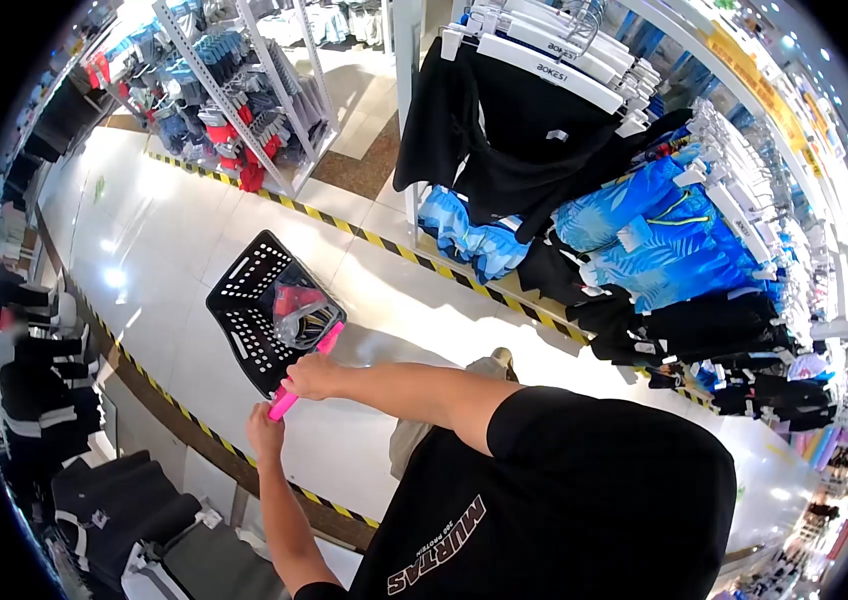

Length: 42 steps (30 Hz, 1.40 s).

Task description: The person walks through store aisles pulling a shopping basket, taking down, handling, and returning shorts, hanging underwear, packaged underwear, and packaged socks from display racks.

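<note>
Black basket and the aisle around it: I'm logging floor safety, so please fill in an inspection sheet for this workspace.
Surface: pale tiled floor with glare patches and yellow-black striped tape.
Job's things: black perforated basket, pink handle; inside, a red item and clear plastic, details too small to tell.
Clutter: red clothing hangs low beside the tape.
Hands: right hand and left hand both grip the handle, the left at its near end.
Cables: nothing seen.
Surroundings: black garments and blue patterned shorts on racks; dark garments opposite.
</note>
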Each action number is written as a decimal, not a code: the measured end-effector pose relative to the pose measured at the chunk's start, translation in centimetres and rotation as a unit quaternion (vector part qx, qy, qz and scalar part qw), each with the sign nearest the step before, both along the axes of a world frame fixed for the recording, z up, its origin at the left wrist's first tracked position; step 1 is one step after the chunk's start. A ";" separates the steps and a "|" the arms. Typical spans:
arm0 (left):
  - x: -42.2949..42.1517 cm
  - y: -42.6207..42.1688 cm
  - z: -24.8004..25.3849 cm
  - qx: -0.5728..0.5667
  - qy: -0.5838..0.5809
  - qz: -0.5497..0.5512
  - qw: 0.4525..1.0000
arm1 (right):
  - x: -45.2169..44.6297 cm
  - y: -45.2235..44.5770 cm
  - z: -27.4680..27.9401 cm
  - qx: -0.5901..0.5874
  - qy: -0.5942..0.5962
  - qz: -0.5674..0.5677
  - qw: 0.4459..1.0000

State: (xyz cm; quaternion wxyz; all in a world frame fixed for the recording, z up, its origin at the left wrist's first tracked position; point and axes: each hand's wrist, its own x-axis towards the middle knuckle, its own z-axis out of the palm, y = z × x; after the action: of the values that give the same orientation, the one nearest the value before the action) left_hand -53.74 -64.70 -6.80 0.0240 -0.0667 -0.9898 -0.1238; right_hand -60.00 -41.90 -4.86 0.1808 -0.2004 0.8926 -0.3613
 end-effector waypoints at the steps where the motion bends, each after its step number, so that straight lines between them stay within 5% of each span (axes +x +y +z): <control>1: -1.1 -0.9 0.5 -0.018 0.003 -0.006 1.000 | -0.5 -0.9 -0.1 -0.010 0.000 -0.007 1.000; 16: -15.0 -7.2 4.8 -0.090 0.072 -0.020 0.993 | -10.5 -7.3 1.5 -0.102 0.039 -0.072 0.991; 21: -17.6 -9.0 5.6 -0.100 0.021 -0.011 0.995 | -13.2 -7.3 2.7 -0.066 -0.024 0.065 0.995; 29: -24.9 -10.6 6.7 -0.082 -0.016 -0.019 0.996 | -17.9 -9.5 1.1 -0.111 -0.072 0.097 0.986; 42: -39.5 -9.3 6.0 -0.076 -0.004 -0.125 0.989 | -25.4 -9.0 1.5 -0.172 -0.106 -0.050 0.978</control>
State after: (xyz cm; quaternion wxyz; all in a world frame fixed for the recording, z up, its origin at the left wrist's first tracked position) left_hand -93.20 -73.99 -0.85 -0.0006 -0.1913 -0.9802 -0.0506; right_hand -85.38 -50.94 -3.39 0.2190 -0.1444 0.8017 -0.5370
